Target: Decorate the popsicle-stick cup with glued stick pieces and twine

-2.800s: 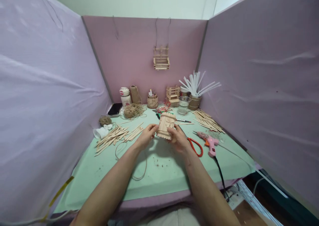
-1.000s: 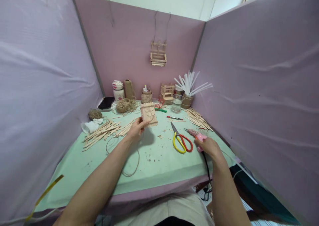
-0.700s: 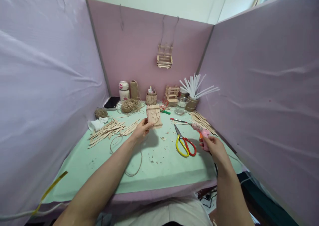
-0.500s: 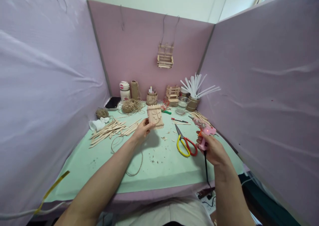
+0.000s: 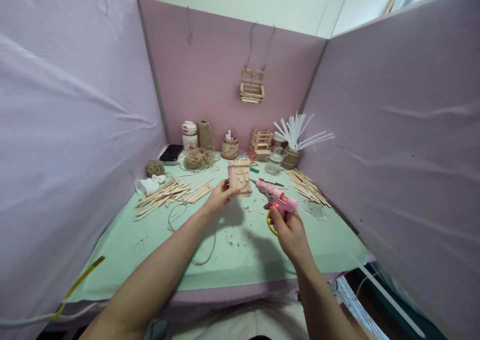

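Note:
My left hand (image 5: 221,198) grips the lower left edge of a small wooden craft panel (image 5: 240,178) with raised leaf-like shapes on its face and a ridged strip along the top, held up above the table. In my right hand (image 5: 288,229) is a pink glue gun (image 5: 276,196) with a small red light glowing. Its nozzle points left, close to the panel's right edge; whether they touch I cannot tell. Scissors with a yellow handle (image 5: 270,223) lie behind the glue gun, mostly hidden by it and my right hand.
Wooden sticks lie in piles at left (image 5: 161,199) and right (image 5: 308,186). Behind stand a twine tangle (image 5: 199,159), a pen holder (image 5: 230,148), a clear cup (image 5: 276,160) and a pot of white glue sticks (image 5: 292,157). A loose twine loop (image 5: 214,247) lies in front.
My right hand has brought the glue gun left and inward, from the right side over the scissors to beside the panel. The panel has shifted slightly right in view.

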`<action>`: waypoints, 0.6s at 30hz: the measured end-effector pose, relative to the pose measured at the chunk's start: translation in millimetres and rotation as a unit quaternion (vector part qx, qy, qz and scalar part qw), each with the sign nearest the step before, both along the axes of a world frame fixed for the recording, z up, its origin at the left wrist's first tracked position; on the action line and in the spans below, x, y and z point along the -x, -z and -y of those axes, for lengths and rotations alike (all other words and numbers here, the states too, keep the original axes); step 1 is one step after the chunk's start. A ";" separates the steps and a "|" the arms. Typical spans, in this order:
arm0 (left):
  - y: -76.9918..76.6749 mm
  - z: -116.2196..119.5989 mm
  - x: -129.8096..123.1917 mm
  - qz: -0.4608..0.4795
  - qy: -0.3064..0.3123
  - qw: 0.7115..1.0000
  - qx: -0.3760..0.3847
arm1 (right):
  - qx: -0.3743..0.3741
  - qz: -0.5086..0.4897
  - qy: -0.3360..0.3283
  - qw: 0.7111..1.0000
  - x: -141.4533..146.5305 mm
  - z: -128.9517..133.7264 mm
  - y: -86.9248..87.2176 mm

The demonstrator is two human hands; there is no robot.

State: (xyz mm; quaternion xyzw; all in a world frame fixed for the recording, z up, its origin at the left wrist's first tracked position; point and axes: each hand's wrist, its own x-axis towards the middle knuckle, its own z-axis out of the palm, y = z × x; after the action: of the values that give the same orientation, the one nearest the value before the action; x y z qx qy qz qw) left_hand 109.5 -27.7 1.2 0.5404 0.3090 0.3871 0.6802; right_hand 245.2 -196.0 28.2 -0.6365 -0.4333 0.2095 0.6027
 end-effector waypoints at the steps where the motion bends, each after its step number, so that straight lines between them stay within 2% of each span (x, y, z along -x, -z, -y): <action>1: 0.0 0.5 0.0 -0.001 0.003 1.000 -0.003 | -0.003 -0.002 -0.008 1.000 1.7 -0.5 1.3; 7: -0.4 3.1 -0.3 -0.003 -0.004 1.000 -0.010 | -0.034 -0.025 -0.026 0.999 7.5 -1.6 5.4; 18: 5.1 1.3 -0.2 0.016 0.003 0.998 -0.063 | -0.013 0.079 0.009 0.997 9.1 -3.6 9.3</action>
State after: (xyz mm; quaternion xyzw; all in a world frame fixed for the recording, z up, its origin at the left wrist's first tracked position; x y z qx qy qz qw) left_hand 109.7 -29.0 -3.8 0.5771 0.2711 0.4122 0.6508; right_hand 236.1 -192.4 18.8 -0.6471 -0.4767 0.1476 0.5764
